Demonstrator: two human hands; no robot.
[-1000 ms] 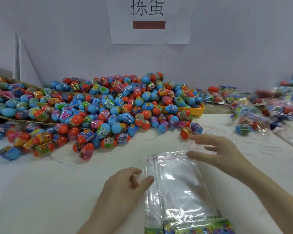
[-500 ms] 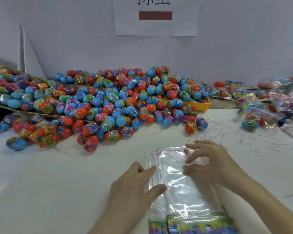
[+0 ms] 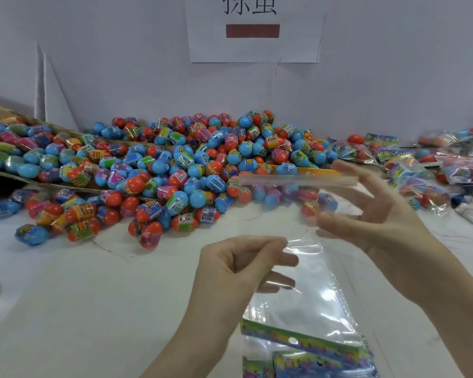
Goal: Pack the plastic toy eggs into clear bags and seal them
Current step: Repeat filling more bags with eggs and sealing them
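1. Left hand [image 3: 238,266] pinches the near edge of one clear bag [image 3: 306,271], thumb against curled fingers; bag is lifted off the surface [image 3: 93,309], mouth up toward the eggs [image 3: 175,170].
2. Right hand [image 3: 374,214] is spread, fingers straight, touching the bag's far side near its flap [image 3: 298,180]; whether it actually grips the film, cannot tell.
3. Risk: bag mouth is not yet parted. Film layers cling, so fingers may slip and the bag stays closed.
4. Risk: left pinch may catch two bags at once, since more lie in the stack [image 3: 311,353] just below.
5. Risk: adhesive flap could fold onto the bag body and stick early, spoiling the seal.
6. Risk: loose eggs lie close ahead; a sweep of the bag or wrist could roll some off the pile.
7. Packed bags [image 3: 426,170] sit far right, well apart.
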